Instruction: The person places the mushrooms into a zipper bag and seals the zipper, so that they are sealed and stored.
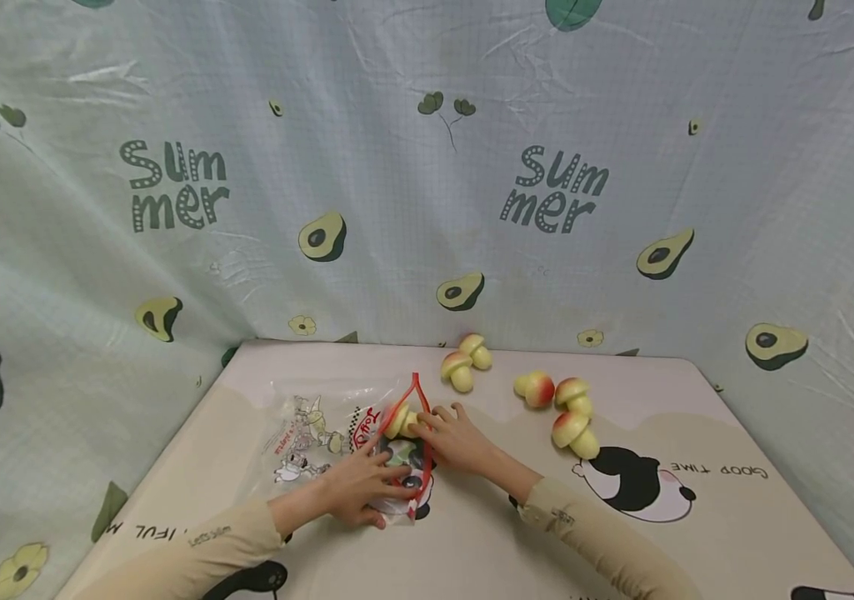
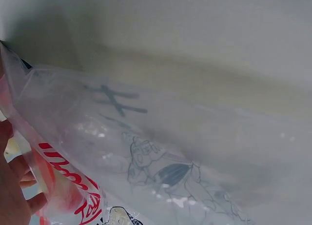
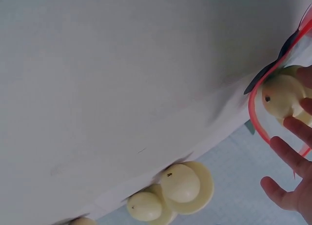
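Note:
A clear plastic bag with a red zip strip and cartoon print lies on the table, its mouth facing right. My left hand rests over the lower part of the mouth, fingers spread across the red strip. In the left wrist view, the left fingers show beside the bag's printed side. At the mouth, my right hand pinches a yellow toy mushroom by its stalk with thumb and finger. The right wrist view shows this mushroom inside the red-edged opening, the other fingers stretched apart.
Two toy mushrooms with reddish caps lie together beyond the bag, near the table's back edge. Three more toy mushrooms are grouped to the right of my right hand. A patterned curtain hangs behind the table.

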`<state>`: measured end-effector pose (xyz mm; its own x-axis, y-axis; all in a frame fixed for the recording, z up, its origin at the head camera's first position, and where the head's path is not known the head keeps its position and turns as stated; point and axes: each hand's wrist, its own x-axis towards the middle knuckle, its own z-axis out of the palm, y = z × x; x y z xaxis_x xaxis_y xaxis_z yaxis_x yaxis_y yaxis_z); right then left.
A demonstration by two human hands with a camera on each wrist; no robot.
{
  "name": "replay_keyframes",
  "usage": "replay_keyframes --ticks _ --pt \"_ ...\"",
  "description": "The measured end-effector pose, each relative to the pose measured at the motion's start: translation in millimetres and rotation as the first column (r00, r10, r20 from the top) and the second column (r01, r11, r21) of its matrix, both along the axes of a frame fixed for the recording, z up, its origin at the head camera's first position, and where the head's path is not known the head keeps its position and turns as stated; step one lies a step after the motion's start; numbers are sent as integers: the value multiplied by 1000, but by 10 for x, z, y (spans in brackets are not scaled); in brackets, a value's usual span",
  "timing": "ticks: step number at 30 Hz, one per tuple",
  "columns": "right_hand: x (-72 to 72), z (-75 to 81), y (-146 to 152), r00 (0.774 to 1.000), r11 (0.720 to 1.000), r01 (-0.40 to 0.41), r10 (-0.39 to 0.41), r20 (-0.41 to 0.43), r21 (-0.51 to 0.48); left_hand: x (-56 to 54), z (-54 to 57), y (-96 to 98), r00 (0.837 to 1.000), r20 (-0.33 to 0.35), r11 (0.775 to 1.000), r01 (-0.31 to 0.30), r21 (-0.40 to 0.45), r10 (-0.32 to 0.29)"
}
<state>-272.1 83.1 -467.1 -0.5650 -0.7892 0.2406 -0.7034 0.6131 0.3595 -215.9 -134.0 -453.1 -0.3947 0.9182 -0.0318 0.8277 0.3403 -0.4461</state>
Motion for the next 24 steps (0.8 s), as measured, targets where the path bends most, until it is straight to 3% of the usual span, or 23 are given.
replay_keyframes --ticks 9,16,24 --pt "-19 3 -47 999 1000 -16 16 -32 9 -7 -24 -6 1000 13 1000 -3 5 3" --pt "13 -19 -64 999 999 33 -31 -31 38 -28 -10 -13 999 24 999 36 36 -36" --pt "27 6 -44 999 999 29 -27 -44 38 -58 16 -14 998 -1 998 67 11 -67"
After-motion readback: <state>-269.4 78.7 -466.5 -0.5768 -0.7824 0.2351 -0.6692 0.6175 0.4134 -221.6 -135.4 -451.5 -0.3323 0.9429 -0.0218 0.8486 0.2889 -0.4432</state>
